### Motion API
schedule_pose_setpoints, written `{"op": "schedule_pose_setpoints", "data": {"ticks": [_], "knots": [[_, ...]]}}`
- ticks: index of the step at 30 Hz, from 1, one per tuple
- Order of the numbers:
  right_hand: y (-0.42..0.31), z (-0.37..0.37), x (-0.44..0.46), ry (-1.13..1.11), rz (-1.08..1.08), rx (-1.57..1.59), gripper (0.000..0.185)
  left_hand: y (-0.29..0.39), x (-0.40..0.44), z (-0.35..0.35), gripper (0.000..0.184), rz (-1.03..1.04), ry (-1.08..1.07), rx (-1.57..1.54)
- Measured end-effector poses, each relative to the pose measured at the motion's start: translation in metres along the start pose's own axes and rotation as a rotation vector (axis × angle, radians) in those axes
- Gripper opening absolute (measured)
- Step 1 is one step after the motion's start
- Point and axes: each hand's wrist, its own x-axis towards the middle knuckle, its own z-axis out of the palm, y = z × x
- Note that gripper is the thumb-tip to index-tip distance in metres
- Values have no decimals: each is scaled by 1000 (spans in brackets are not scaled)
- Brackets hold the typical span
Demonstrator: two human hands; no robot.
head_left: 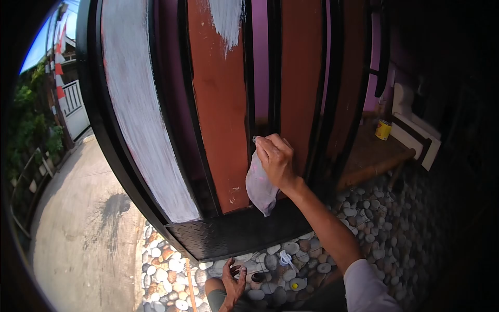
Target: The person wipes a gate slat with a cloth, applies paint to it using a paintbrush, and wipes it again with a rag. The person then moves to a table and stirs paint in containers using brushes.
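My right hand (279,160) pinches the gathered top of a cloudy, whitish plastic bag (260,184) with faint pink marks. The bag hangs below my fingers in front of the gate; what it contains cannot be made out. Behind it stands a reddish-brown panel (222,125) with streaky pale paint (226,21) at its top. To the left, another panel (136,104) is coated in pale grey-white. Low in the view, my left hand (235,281) is beside my knee, fingers apart and half curled, holding nothing.
Black metal bars (187,78) frame the gate above a dark bottom plate (234,234). On the pebble-patterned floor (358,208) lie a white object (286,260) and a small yellow item (294,286). A yellow can (383,130) stands on a bamboo bench (374,156) at right.
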Motion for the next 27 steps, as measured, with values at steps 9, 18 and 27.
{"op": "schedule_pose_setpoints", "data": {"ticks": [9, 18, 27], "knots": [[11, -15, 121, 56, -22, 11, 8, -52, -64, -88, 57, -250, 233, 24], [28, -30, 245, 103, -329, -158, 10, -51, -74, -107, 56, -253, 370, 145], [20, -35, 259, -71, -391, -235, 10, -60, -71, -122, 54, -358, 373, 299]]}}
